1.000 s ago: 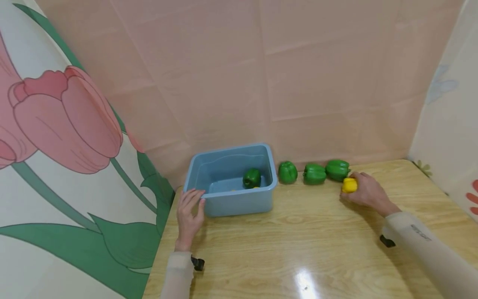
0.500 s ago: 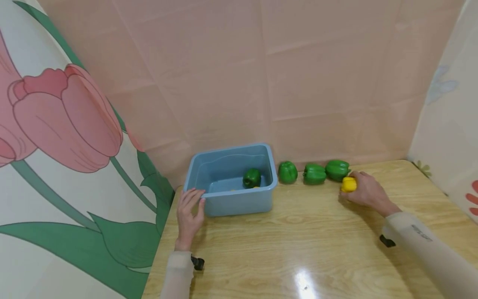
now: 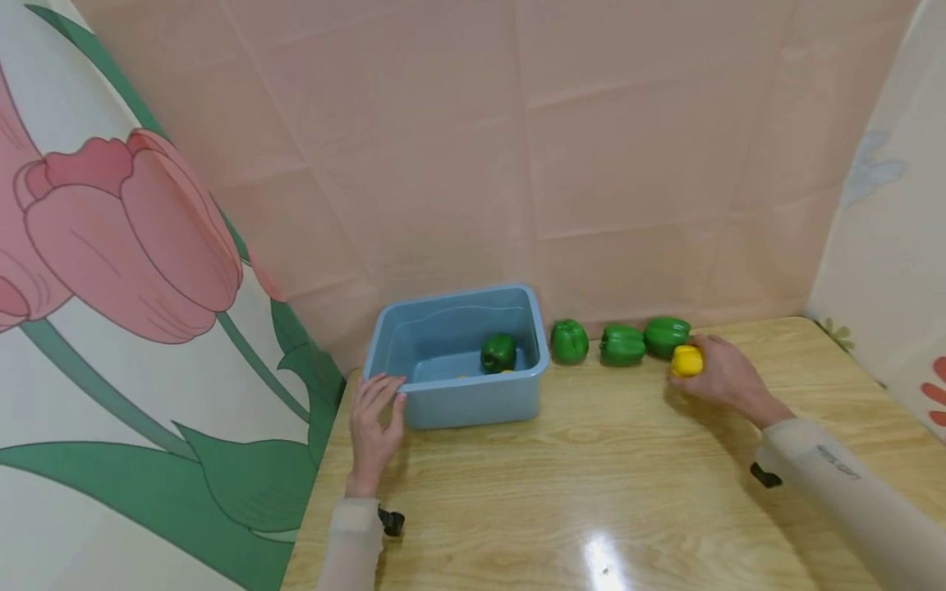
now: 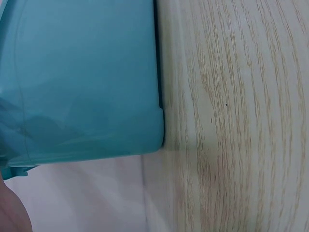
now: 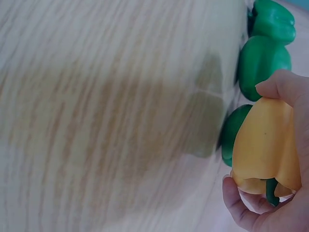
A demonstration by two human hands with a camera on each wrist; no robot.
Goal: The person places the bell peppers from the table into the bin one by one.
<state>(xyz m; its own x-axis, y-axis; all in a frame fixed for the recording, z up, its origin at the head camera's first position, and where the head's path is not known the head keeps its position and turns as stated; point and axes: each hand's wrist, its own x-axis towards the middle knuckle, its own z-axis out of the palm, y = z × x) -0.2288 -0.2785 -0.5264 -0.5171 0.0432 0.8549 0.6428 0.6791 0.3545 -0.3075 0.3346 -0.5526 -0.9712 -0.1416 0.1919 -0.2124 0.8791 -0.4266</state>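
In the head view, my right hand (image 3: 727,377) grips a yellow bell pepper (image 3: 686,361) near the table's back right. Its green stem (image 5: 272,192) shows in the right wrist view, with thumb and fingers around the pepper's sides. My left hand (image 3: 375,431) holds the near left corner of a blue plastic bin (image 3: 473,405), fingers over the rim and thumb outside. A green bell pepper (image 3: 498,353) lies inside the bin. Bits of yellow show beside it, mostly hidden by the front wall. In the left wrist view, the bin's outer wall (image 4: 87,82) fills the upper left.
Three green bell peppers (image 3: 570,341), (image 3: 622,344), (image 3: 668,336) sit in a row right of the bin, along the back. Behind them hangs a pinkish cloth (image 3: 665,164). The wooden table (image 3: 554,492) meets painted walls at left and right.
My right hand has shifted the yellow bell pepper slightly left and up in the head view. The left hand, the bin and the green bell peppers stay in place.
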